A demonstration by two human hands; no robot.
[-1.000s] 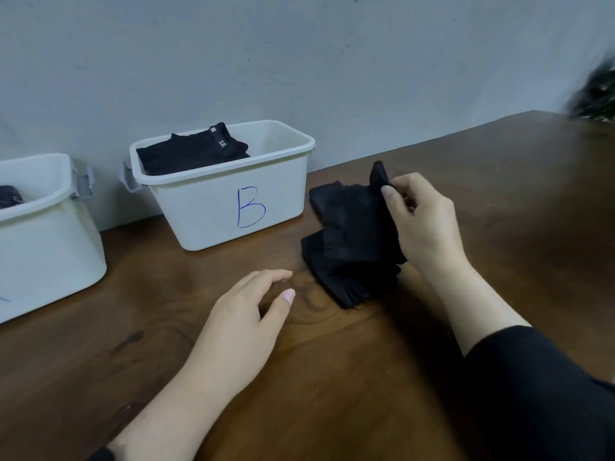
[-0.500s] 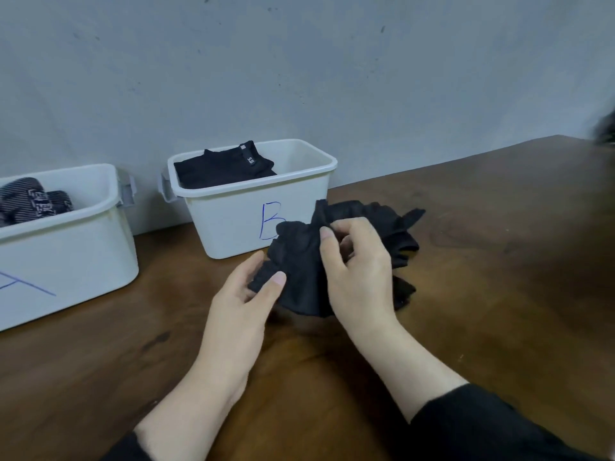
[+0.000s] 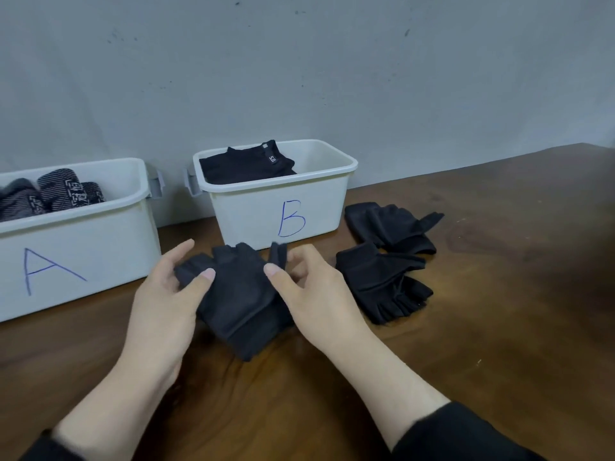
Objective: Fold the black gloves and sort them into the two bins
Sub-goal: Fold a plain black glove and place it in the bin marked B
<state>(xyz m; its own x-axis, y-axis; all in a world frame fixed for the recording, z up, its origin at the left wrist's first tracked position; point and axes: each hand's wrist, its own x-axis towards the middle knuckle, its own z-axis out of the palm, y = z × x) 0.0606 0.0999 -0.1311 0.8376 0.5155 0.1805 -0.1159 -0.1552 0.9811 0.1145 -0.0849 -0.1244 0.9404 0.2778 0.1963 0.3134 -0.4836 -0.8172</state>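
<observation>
We have both hands on 1 black fingerless glove (image 3: 239, 294) lying on the tabletop (image 3: 499, 327) directly in front of bin B (image 3: 279, 207), near the tabletop's back edge by the wall. The glove sits between our hands, its long axis running from the cuff nearest us up to the short finger stubs that point toward bin B, tilted slightly to the left. Our left hand (image 3: 163, 314) pinches the left edge of the finger end, thumb on top and fingers underneath; our right hand (image 3: 309, 294) pinches the right edge beside the thumb stub, which stands upright. Both hands are equally near, so we judge the fold will bring one end over the other along that axis. The glove is matte black, soft and limp, already doubled in places, so it will likely sag unless held flat. 2 more black gloves (image 3: 382, 281) lie in a loose heap just to the right, apart from our hands. Bin B holds folded black fabric; bin A (image 3: 83, 257), at the left, holds grey patterned gloves.
</observation>
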